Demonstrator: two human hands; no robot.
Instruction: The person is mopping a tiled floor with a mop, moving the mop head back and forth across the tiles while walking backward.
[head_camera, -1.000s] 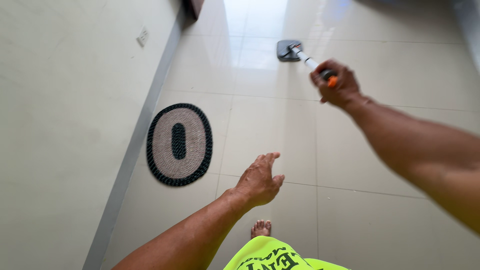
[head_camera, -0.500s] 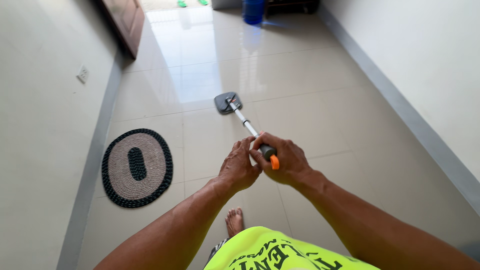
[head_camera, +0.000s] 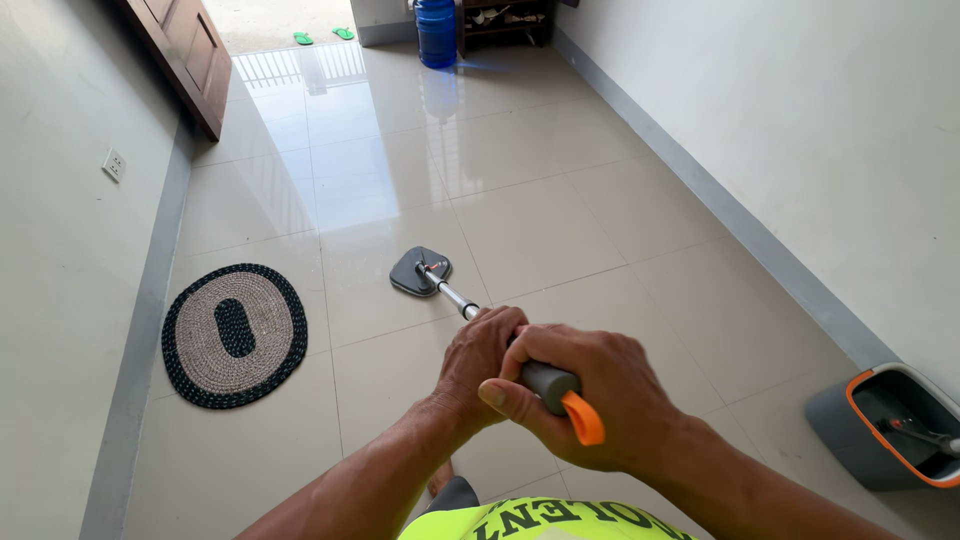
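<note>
Both hands clasp mop handle (head_camera: 545, 382), grip closed: right hand (head_camera: 590, 400) at grey top end by orange loop, left hand (head_camera: 480, 360) just below on shaft. Handle's long axis runs forward-left and down to mop head (head_camera: 418, 272), flat on tiled floor (head_camera: 560, 220). Oval rug (head_camera: 235, 335) left, bucket (head_camera: 895, 425) right.

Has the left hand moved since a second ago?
Yes. The left hand was open in the air, level with the rug; now it grips the mop handle ahead of the right hand.
</note>
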